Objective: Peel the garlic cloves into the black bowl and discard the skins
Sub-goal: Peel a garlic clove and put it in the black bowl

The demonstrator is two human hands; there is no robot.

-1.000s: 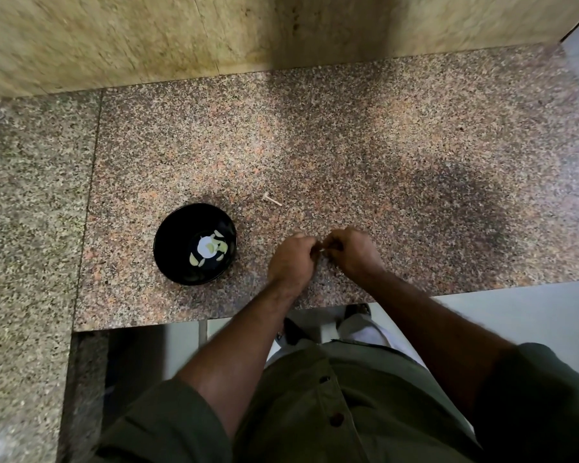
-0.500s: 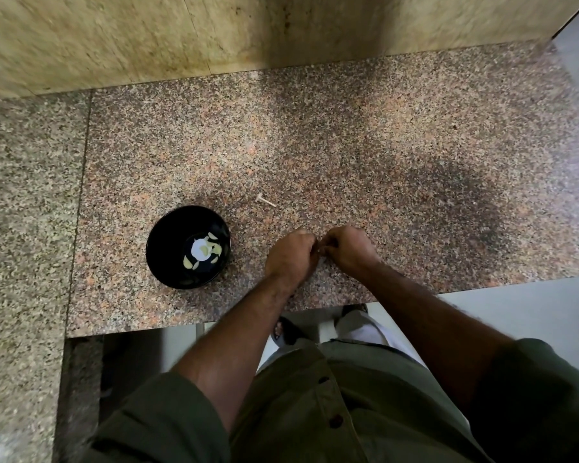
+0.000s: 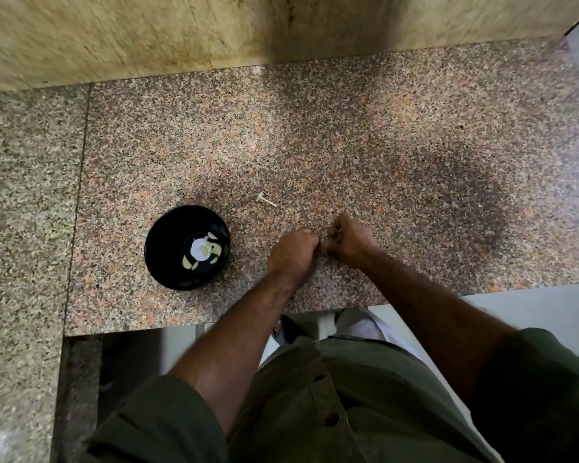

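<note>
Speckled granite fills my feed, a counter in pink, grey and black flecks, with a paler slab of the same stone running down the far left. Over on the left side of the pink slab I've got the black bowl, sitting upright near the front edge. Inside it I can see several peeled garlic cloves, pale yellow-white, clustered at the bottom, with a bright glare spot among them.

Moving right, just beyond the bowl and a little farther back, a small pale garlic stem lies flat on the stone, apart from everything else.

Next comes the left hand, knuckles up, fingers curled in tight over the counter. Right against it is the right hand, also curled, and the fingertips of both meet in the middle. They are pinching something small between them, but it is almost wholly hidden; I take it for a garlic clove and cannot confirm it from here. Both forearms come up from the bottom of my view, out of olive-green sleeves.

Behind it all, a beige stone wall rises at the back of the counter.
</note>
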